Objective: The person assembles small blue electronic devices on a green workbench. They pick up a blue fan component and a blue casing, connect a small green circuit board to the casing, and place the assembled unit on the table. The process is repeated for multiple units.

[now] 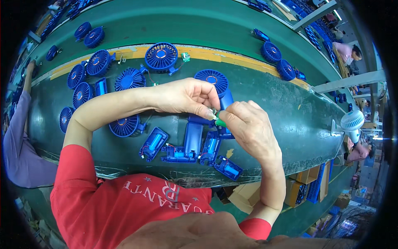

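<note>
My left hand (192,97) pinches a small white connector (213,115) between thumb and forefinger. Close against it, my right hand (251,128) is closed on a small green circuit board (220,123), mostly covered by the fingers. The two parts touch or nearly touch; I cannot tell whether they are joined. Just beyond the hands lies a blue handheld fan (212,79), its handle (226,99) partly hidden by my right hand. Below them are blue handle shells with blue battery cells, among them one shell (154,143) and another (229,168).
Several blue fan heads (98,63) lie on the green bench (286,120) to the left. A yellow strip (240,61) separates it from a green conveyor belt (199,20) carrying more fans. A co-worker's sleeve (20,137) is at far left, cardboard boxes (246,195) below right.
</note>
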Available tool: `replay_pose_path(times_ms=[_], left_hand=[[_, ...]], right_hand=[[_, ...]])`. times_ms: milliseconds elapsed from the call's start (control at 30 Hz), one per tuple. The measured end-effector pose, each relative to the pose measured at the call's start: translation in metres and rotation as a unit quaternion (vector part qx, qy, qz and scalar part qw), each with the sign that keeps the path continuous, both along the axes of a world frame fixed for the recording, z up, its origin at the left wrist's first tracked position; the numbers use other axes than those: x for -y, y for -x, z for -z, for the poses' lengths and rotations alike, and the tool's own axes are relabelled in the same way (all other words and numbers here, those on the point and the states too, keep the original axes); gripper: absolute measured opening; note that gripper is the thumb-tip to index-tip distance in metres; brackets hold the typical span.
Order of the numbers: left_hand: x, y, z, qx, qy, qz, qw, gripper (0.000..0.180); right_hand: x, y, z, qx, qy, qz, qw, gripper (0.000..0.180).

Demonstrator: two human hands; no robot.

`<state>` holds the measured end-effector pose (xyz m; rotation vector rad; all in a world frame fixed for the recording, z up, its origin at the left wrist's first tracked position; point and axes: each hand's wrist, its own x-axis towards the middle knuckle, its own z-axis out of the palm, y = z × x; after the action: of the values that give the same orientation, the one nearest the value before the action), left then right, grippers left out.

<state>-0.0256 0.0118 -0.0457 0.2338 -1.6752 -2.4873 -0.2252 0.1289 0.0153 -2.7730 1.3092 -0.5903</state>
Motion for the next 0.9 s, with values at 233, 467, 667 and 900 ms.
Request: replay_pose_path(times_ms=[233, 467, 667, 900], left_hand=[[-0.003, 0.000, 0.002, -0.002, 0.005, -0.017, 1.000, 0.020], [-0.002, 0.000, 0.005, 0.005, 0.019, 0.009, 1.000, 0.022], [-0.003, 0.005, 0.002, 0.007, 0.048, 0.005, 0.999, 0.020], [-0.002, 0.006, 0.005, -0.010, 0.057, 0.021, 0.998, 0.021]], right_hand=[[0.001, -0.002, -0.008, -0.039, -0.021, -0.013, 0.999, 0.018], [-0.004, 0.002, 0.012, 0.072, -0.059, 0.021, 0.995, 0.018], [-0.006, 0.001, 0.004, 0.020, -0.058, 0.026, 0.998, 0.015], [-0.004, 0.007, 0.005, 0.059, -0.065, 0.003, 0.996, 0.019]])
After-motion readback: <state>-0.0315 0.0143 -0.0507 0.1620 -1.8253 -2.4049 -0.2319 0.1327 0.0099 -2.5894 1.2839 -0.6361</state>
